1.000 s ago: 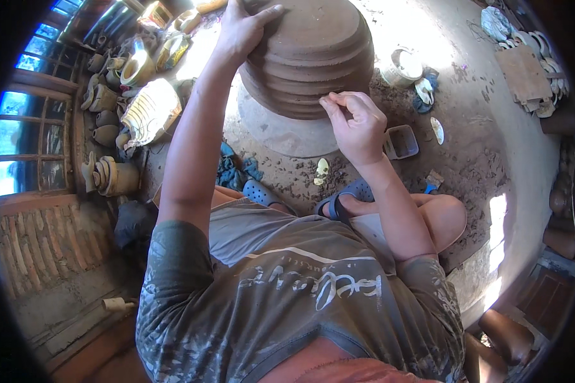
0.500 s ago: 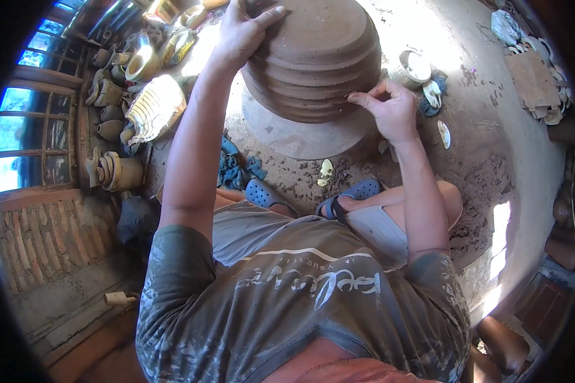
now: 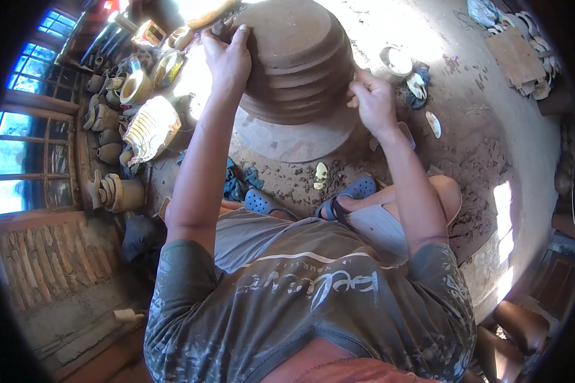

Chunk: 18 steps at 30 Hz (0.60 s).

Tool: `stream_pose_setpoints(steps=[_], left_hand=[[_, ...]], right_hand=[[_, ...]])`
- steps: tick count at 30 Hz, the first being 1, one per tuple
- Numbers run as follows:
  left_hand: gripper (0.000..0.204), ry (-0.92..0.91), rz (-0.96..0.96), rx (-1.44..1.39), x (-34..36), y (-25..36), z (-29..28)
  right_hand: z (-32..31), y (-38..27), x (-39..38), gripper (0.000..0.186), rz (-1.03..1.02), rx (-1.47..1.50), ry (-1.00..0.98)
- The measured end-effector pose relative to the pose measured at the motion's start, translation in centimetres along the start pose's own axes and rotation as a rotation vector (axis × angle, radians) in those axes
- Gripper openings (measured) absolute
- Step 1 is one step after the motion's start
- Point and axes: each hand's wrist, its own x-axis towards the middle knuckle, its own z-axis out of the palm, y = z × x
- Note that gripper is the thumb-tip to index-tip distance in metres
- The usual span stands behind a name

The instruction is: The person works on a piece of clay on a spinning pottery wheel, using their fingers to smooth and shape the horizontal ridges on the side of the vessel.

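A big brown clay vessel (image 3: 300, 80) with stepped ridges round its side and a flat, smooth top stands on a round grey disc (image 3: 287, 143). My left hand (image 3: 229, 64) is at its upper left side, thumb and fingers apart; a dark patch between them is too unclear to name. On the vessel's right side, my right hand (image 3: 372, 99) has its fingers curled and pinched together close to the ridged wall. Whatever that pinch may hold is hidden.
Beyond the right hand stand a pale bucket (image 3: 397, 62) and a dark cloth (image 3: 418, 96). Clay crumbs and a yellowish piece (image 3: 321, 173) lie before the disc, near a blue cloth (image 3: 236, 182). Several pots, including a stacked one (image 3: 121, 193), line the window wall.
The vessel appears further left in the picture as the view shifts. My left hand has moved down and left from the top edge; my right hand's fingers have curled in more.
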Motion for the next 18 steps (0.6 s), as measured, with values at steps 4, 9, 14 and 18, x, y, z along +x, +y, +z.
stream_pose_setpoints(steps=[4, 9, 14, 18], left_hand=[[0.045, 0.047, -0.020, -0.006, -0.6, 0.1, 0.6], [0.044, 0.087, 0.040, -0.008, -1.1, 0.4, 0.7], [0.043, 0.107, 0.100, -0.084, -0.7, -0.6, 1.0], [0.041, 0.081, 0.066, -0.066, -1.3, 0.4, 1.1]], right_hand=[[3.1, -0.8, -3.4, 0.055, -0.029, -0.126, 0.096], [6.6, -1.4, -6.3, 0.069, -0.239, -0.326, 0.209], [9.8, -0.8, -8.6, 0.087, -0.251, -0.256, 0.181], [12.2, -1.4, -10.9, 0.088, -0.226, -0.341, 0.054]])
